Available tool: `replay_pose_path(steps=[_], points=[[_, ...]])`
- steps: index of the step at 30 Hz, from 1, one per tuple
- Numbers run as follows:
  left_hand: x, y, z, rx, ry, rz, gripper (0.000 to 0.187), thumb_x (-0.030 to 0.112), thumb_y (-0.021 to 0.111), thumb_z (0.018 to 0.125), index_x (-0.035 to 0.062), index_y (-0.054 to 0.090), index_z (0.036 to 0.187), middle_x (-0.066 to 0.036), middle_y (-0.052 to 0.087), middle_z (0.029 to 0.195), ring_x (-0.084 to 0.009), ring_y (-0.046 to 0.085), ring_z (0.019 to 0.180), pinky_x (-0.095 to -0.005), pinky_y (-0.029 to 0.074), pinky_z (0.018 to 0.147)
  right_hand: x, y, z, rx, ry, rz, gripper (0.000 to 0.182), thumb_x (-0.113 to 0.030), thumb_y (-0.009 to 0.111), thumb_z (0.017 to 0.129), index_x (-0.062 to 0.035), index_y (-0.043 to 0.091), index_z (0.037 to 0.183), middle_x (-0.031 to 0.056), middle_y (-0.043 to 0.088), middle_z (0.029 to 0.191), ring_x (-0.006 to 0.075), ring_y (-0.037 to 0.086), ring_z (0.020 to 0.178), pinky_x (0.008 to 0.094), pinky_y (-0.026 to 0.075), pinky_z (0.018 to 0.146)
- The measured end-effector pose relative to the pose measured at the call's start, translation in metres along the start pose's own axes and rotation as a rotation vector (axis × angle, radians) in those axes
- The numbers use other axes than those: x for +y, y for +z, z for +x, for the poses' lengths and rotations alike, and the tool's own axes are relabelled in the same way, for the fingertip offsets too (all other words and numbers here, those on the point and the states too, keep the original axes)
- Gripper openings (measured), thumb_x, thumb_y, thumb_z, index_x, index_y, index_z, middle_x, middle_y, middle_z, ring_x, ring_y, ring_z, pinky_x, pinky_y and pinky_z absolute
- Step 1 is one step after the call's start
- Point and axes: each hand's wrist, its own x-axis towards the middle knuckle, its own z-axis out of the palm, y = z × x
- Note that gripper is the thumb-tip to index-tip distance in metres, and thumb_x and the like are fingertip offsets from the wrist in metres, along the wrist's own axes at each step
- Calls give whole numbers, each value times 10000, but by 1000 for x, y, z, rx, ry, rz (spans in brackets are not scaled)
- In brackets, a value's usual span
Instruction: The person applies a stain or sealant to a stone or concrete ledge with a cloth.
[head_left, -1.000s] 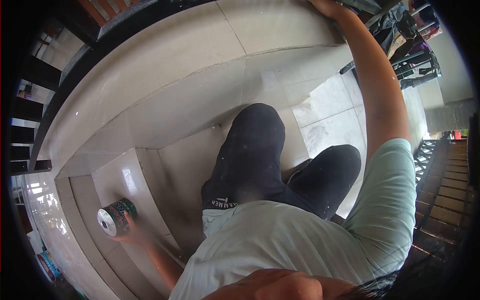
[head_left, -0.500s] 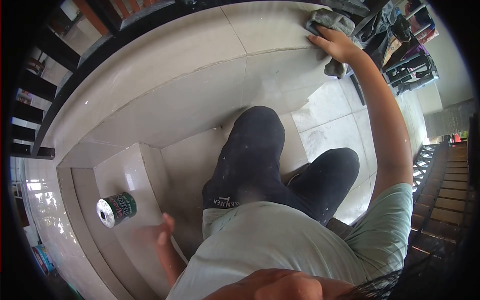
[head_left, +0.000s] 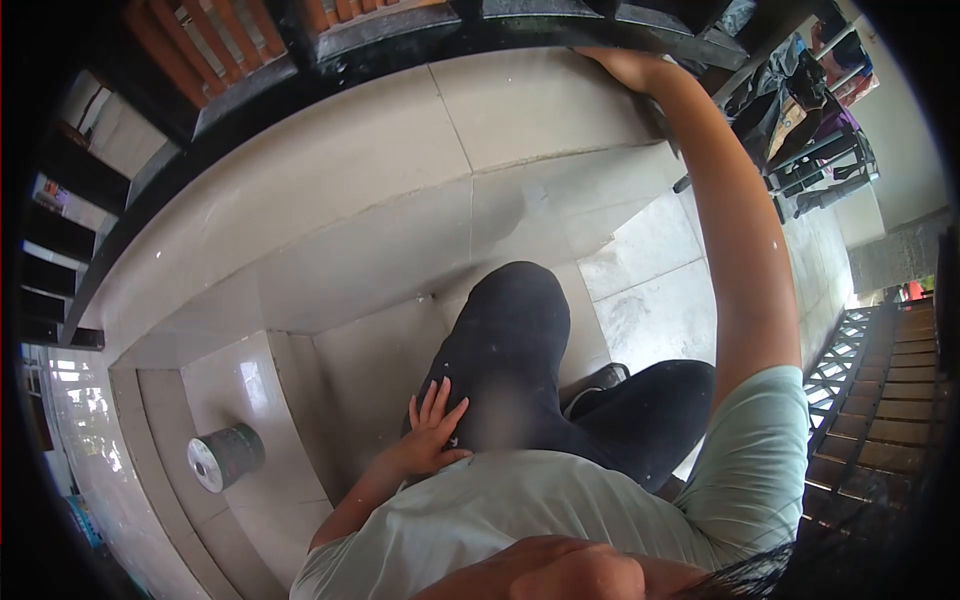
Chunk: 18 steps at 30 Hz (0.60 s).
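Note:
My left hand [head_left: 433, 430] rests on my dark-trousered thigh [head_left: 510, 350], fingers spread and holding nothing. My right arm reaches far up to the ledge, where my right hand [head_left: 625, 70] lies on the pale tiles [head_left: 540, 105] close under the black railing [head_left: 370, 70]. Its fingertips pass out of sight at the rail, and no rag shows around it now. To the left, on a tiled step [head_left: 290, 470], is a metal can [head_left: 228, 458] with a dark green label and a silver top, apart from both hands.
Dark bags and hanging items [head_left: 790, 100] crowd a metal rack at the upper right. A slatted wooden gate [head_left: 890, 380] stands at the right. White marbled floor tiles [head_left: 650, 300] lie beyond my knees. A blue container [head_left: 85, 520] shows at the lower left.
My right hand has moved up and left to the railing; the grey rag under it earlier is out of sight. My left hand has come from beside the can onto my thigh.

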Motion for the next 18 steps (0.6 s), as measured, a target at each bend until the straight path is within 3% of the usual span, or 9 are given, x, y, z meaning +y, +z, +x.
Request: replay_pose_path(steps=[1,2,8,11,12,14,15,17,18], points=[[-3,1,0,0,4,-14,990,482,728,916,115,170,1647,-273,-186,1684,-481,-150,1558,-715,-34,1177,-5,-2,4,37,-12,-101,808,-717,427,945,-169,502,1535,155,426,1613,347,385,1488,416,269,1233],[-7,0,2,0,11,-26,984,466,737,913,139,175,1652,-257,-187,1690,-472,-150,1562,-713,-41,1176,23,18,43,238,-38,-163,737,-667,446,970,-167,535,1504,153,490,1565,354,438,1447,430,330,1197],[-10,-10,6,19,0,-95,980,423,752,907,177,172,1658,-226,-192,1700,-458,-168,1563,-723,-32,1173,-11,-19,28,199,-149,-272,698,-639,461,983,-153,562,1474,160,531,1525,352,483,1405,436,369,1168],[-16,-8,2,55,-2,-59,987,429,785,870,186,226,1646,-221,-123,1708,-456,-69,1570,-691,46,1194,-4,-18,-1,243,-205,-180,679,-625,469,990,-146,575,1459,164,551,1505,351,506,1384,439,388,1153],[-9,-15,1,117,11,-31,944,419,797,856,177,294,1617,-214,3,1688,-425,46,1547,-657,96,1194,13,2,-12,351,-242,-91,593,-560,512,1006,-113,634,1376,158,620,1421,359,564,1310,429,427,1117],[19,-40,2,243,40,20,862,400,820,829,159,429,1558,-199,254,1648,-363,277,1500,-590,197,1193,17,-5,-57,342,-294,-20,552,-515,567,993,-89,657,1333,154,655,1362,366,601,1250,448,444,1098],[29,-56,7,246,104,85,781,374,834,816,144,503,1485,-176,378,1540,-336,383,1395,-548,251,1155,16,-5,-86,338,-318,19,533,-493,594,987,-78,668,1312,153,673,1333,370,619,1220,458,453,1088],[50,-98,28,249,237,222,623,321,862,790,114,652,1338,-131,626,1325,-282,595,1184,-466,359,1077,13,5,-154,654,-427,-140,398,-372,681,934,-129,723,1246,106,733,1181,369,664,1095,473,505,1010],[72,-118,44,380,396,207,473,278,860,792,105,722,1209,-55,724,1091,-236,672,960,-423,426,977,11,18,-189,790,-469,-27,362,-263,720,861,-119,733,1193,99,732,1094,354,661,997,465,512,921]])
